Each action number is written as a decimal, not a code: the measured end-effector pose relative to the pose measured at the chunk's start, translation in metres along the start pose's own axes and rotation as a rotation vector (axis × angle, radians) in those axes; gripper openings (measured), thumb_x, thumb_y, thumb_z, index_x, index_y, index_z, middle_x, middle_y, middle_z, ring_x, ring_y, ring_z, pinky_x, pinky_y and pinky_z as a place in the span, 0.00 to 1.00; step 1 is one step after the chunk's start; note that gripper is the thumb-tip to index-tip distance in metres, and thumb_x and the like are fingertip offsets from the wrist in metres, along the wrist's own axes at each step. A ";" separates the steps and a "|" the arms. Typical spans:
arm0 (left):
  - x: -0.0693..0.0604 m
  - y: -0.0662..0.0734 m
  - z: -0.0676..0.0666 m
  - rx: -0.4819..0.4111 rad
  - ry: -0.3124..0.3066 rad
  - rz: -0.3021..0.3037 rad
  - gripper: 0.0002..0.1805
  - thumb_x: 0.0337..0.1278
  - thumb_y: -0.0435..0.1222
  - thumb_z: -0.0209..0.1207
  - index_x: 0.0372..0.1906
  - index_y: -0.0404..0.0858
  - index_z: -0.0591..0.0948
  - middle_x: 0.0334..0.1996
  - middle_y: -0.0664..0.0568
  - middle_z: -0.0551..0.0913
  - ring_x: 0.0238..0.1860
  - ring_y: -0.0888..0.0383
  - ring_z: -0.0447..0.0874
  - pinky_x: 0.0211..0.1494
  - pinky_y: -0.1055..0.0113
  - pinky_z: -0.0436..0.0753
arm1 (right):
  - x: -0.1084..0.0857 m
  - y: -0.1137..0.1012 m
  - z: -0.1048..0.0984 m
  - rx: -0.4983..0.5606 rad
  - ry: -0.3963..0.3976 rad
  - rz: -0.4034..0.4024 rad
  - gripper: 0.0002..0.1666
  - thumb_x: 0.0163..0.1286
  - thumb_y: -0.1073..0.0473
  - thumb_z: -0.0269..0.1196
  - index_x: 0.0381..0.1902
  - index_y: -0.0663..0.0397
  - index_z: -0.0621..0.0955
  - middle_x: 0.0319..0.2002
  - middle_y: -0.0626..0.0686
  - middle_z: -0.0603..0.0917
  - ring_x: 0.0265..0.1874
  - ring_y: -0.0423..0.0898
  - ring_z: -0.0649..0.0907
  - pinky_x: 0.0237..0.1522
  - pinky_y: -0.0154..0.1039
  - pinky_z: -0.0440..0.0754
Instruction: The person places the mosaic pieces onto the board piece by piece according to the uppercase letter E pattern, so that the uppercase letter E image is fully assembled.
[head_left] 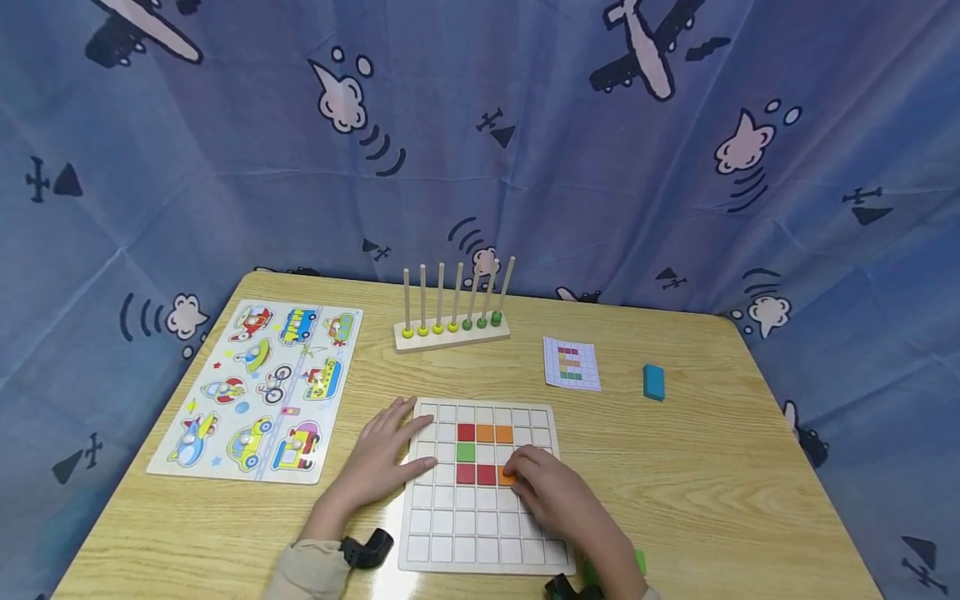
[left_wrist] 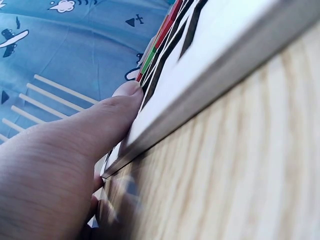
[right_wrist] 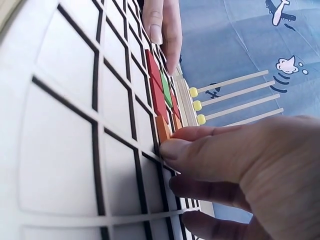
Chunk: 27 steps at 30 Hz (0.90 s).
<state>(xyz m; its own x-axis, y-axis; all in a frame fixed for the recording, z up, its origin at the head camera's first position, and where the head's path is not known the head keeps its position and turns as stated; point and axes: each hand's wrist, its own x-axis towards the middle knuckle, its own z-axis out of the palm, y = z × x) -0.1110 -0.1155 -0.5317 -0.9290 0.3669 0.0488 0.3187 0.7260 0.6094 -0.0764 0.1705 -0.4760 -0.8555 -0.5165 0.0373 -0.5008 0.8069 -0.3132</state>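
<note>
A white grid board (head_left: 453,525) lies on the table with red, orange and green square tiles in some cells. My left hand (head_left: 384,457) rests on its left edge, fingers spread and thumb on the board; the left wrist view shows the thumb (left_wrist: 112,112) on the rim. With thumb and fingertips, my right hand (head_left: 551,492) pinches an orange tile (head_left: 507,476) at the right end of the lower row, beside two red tiles (head_left: 476,474). In the right wrist view the right hand (right_wrist: 225,165) touches that orange tile (right_wrist: 162,129).
A picture puzzle board (head_left: 247,392) lies at the left. Behind the grid stands a peg rack (head_left: 453,335) with yellow and green beads. A pattern card (head_left: 572,364) and a blue block (head_left: 654,382) lie at the back right. Green pieces (head_left: 640,561) sit partly hidden by the right forearm.
</note>
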 end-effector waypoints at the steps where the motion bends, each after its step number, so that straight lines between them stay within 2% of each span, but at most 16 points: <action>1: 0.000 0.000 0.000 -0.001 0.000 -0.002 0.37 0.57 0.62 0.55 0.70 0.54 0.67 0.76 0.53 0.52 0.76 0.51 0.42 0.75 0.45 0.47 | 0.001 0.000 0.000 -0.005 -0.002 0.001 0.07 0.64 0.62 0.65 0.40 0.47 0.82 0.42 0.42 0.80 0.42 0.38 0.79 0.47 0.37 0.81; 9: 0.000 0.000 0.000 0.000 0.004 0.001 0.36 0.57 0.63 0.55 0.69 0.55 0.67 0.76 0.53 0.52 0.76 0.51 0.43 0.75 0.44 0.47 | 0.002 -0.001 0.000 -0.024 -0.013 0.019 0.07 0.64 0.62 0.65 0.41 0.47 0.83 0.43 0.43 0.80 0.44 0.39 0.79 0.48 0.38 0.81; 22: 0.000 0.000 0.001 0.000 -0.008 -0.007 0.37 0.57 0.63 0.55 0.70 0.55 0.67 0.76 0.53 0.51 0.77 0.51 0.41 0.75 0.44 0.47 | 0.001 0.002 0.003 0.001 0.021 0.009 0.08 0.63 0.62 0.66 0.40 0.46 0.82 0.43 0.41 0.79 0.42 0.38 0.78 0.45 0.36 0.81; 27: 0.000 -0.001 0.000 0.002 -0.012 -0.011 0.37 0.56 0.63 0.54 0.70 0.55 0.66 0.76 0.54 0.51 0.77 0.52 0.41 0.75 0.44 0.46 | -0.002 0.002 -0.002 0.029 0.013 0.072 0.08 0.65 0.58 0.65 0.43 0.45 0.82 0.44 0.41 0.78 0.41 0.36 0.77 0.45 0.36 0.81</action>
<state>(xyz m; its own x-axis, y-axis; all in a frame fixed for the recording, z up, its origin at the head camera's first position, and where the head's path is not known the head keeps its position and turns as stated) -0.1115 -0.1156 -0.5325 -0.9300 0.3661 0.0323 0.3089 0.7313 0.6081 -0.0759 0.1745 -0.4745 -0.8906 -0.4539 0.0259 -0.4345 0.8330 -0.3425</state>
